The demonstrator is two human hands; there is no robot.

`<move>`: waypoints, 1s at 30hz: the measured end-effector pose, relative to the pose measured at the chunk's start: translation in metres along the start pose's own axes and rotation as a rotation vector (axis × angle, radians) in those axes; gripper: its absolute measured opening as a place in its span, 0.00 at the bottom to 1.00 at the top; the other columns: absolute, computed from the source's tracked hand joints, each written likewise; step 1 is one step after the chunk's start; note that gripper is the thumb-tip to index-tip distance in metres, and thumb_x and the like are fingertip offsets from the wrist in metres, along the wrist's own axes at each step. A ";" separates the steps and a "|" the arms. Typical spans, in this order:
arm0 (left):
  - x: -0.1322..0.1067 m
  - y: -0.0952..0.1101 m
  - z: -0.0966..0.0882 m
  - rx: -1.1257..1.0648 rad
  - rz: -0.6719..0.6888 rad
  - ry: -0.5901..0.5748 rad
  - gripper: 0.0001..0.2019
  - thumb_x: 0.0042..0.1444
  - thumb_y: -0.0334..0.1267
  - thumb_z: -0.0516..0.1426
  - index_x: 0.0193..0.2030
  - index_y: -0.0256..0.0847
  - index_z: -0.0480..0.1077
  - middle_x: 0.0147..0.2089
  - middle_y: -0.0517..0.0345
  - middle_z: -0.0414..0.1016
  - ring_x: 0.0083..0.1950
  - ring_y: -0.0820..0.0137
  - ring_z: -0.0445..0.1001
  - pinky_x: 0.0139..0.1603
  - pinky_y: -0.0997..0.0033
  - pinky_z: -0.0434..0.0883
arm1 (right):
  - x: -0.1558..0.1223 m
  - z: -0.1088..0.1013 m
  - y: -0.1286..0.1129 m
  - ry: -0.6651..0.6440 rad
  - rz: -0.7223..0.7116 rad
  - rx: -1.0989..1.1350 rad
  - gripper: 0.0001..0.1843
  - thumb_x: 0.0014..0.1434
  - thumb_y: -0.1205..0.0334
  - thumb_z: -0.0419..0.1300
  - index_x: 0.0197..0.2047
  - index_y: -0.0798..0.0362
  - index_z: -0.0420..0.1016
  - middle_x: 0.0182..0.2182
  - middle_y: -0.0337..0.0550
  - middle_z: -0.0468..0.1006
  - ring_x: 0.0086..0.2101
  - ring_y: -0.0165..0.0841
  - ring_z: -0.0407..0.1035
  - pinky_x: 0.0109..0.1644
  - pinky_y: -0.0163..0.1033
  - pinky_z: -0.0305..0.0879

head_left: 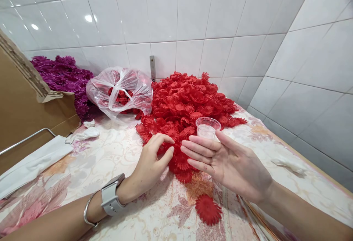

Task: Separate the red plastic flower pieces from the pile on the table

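My left hand (pixel 151 165), with a watch (pixel 112 193) and a metal bangle (pixel 88 211) on the wrist, hovers at the near left edge of a heap of red artificial flower heads (pixel 190 99). Its thumb and index finger curve toward each other with a gap between them, and no held thing shows. Opposite it, my right hand (pixel 234 164) is turned palm up, fingers stretched out and nothing on the palm. Just behind its fingers stands a clear plastic cup (pixel 207 130) with something whitish inside. One red flower head (pixel 208 209) lies apart, nearer to me.
Left of the heap sits a tied clear plastic bag (pixel 135 90) with red flowers inside. Purple flowers (pixel 64 75) are piled behind a cardboard box (pixel 30 112). Crumpled white tissue (pixel 86 133) lies nearby. Thin sticks (pixel 257 217) pass beneath my right forearm. Tiled walls (pixel 162 17) bound the table.
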State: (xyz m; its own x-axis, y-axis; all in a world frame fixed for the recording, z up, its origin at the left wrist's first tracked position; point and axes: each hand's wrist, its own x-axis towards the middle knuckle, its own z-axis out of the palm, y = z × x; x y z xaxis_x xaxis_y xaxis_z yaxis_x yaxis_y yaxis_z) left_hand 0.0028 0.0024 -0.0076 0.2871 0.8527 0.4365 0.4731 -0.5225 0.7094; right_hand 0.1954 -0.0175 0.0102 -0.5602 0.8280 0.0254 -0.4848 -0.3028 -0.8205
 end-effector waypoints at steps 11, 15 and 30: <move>0.000 0.001 0.000 -0.007 -0.009 -0.023 0.04 0.56 0.31 0.51 0.36 0.39 0.66 0.38 0.57 0.70 0.42 0.69 0.68 0.44 0.70 0.63 | -0.001 0.000 0.000 -0.055 0.035 0.056 0.30 0.63 0.46 0.37 0.44 0.50 0.76 0.49 0.43 0.74 0.53 0.33 0.64 0.59 0.42 0.56; -0.001 0.000 0.001 -0.004 -0.007 -0.023 0.04 0.56 0.31 0.51 0.36 0.39 0.66 0.38 0.58 0.70 0.42 0.70 0.68 0.44 0.70 0.63 | -0.001 0.001 0.000 -0.122 0.047 0.169 0.28 0.64 0.49 0.39 0.46 0.56 0.75 0.48 0.45 0.75 0.53 0.34 0.64 0.58 0.39 0.57; -0.001 -0.001 0.002 0.005 0.004 -0.027 0.04 0.56 0.31 0.51 0.37 0.39 0.66 0.39 0.58 0.71 0.42 0.70 0.69 0.44 0.70 0.64 | 0.000 0.000 0.003 -0.094 0.030 0.198 0.30 0.63 0.47 0.39 0.49 0.58 0.73 0.49 0.48 0.74 0.53 0.34 0.63 0.58 0.39 0.56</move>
State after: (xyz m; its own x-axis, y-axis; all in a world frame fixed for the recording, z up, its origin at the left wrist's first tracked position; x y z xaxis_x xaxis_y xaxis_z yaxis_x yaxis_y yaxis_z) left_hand 0.0039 0.0019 -0.0099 0.3111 0.8506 0.4240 0.4763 -0.5256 0.7049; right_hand 0.1941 -0.0188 0.0075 -0.6316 0.7727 0.0634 -0.5842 -0.4206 -0.6941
